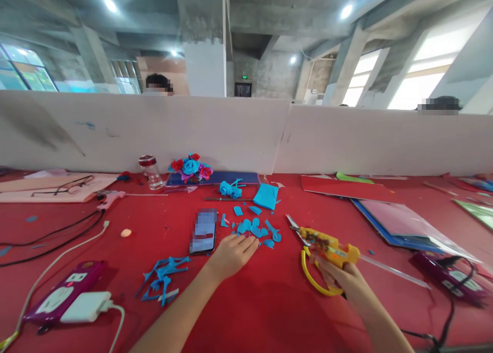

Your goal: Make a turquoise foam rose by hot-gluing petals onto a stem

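My left hand reaches palm down to the near edge of a scatter of cut blue paper petals. Its fingers are stretched out and touch or hover just over the pieces; the fingertips' underside is hidden. In my right hand is a yellow hot glue gun, its nozzle pointing left and a clear glue stick sticking out of its back. Scissors with yellow handles lie under and beside the gun, partly covered by it. A phone rests left of the petals.
Blue paper scraps lie left of my forearm. Behind the petals are finished blue paper roses, a folded blue paper, a flower bouquet and a glass jar. Purple power strips with cables sit at both sides. A white partition closes the back.
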{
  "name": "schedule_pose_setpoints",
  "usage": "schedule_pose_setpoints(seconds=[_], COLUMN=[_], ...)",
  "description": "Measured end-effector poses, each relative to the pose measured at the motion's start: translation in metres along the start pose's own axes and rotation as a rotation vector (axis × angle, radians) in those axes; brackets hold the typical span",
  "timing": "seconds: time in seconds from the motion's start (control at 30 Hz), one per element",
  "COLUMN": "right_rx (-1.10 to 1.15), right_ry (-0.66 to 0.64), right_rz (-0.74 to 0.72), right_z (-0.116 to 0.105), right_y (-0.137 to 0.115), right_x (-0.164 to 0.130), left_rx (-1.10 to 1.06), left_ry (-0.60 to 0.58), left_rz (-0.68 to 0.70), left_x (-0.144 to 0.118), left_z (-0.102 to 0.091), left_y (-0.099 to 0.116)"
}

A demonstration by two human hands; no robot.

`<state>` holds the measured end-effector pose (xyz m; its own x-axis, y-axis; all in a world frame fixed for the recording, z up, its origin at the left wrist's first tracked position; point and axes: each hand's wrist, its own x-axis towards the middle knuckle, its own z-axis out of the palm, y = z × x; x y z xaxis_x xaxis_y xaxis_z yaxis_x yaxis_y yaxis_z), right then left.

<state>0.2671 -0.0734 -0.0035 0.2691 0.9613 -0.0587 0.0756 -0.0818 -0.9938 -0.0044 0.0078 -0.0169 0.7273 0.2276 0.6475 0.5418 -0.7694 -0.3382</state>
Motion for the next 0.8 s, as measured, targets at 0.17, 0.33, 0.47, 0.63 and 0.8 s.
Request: schedule_pose_setpoints(seconds=[0.17, 0.33, 0.47, 0.63, 0.8], right_rx=[-0.061, -0.119, -0.181, -0.254, -0.33], right_ry=[0.012, 0.034, 0.03, 0.041, 0.063], right_rz=[-0.003, -0.066, -0.133, -0.199, -0.286], right_z=[0.021, 0.027, 0.029, 0.032, 0.035], right_y=[0.001, 0.004, 0.006, 0.021, 0.036], right_x=[-0.009, -0.01, -0.009, -0.006, -0.003], left_rx=[0.019, 0.019, 0.01, 0.0, -0.009], left_ry=[-0.024, -0.028, -0.036, -0.051, -0.059], left_rz=[0.015, 0.024, 0.03, 0.019, 0.008], left_x=[-0.003, -0.004, -0.004, -0.004, -0.002], left_z=[0.001, 0.002, 0.002, 0.001, 0.0], left_y=[0.001, 0.002, 0.003, 0.005, 0.006])
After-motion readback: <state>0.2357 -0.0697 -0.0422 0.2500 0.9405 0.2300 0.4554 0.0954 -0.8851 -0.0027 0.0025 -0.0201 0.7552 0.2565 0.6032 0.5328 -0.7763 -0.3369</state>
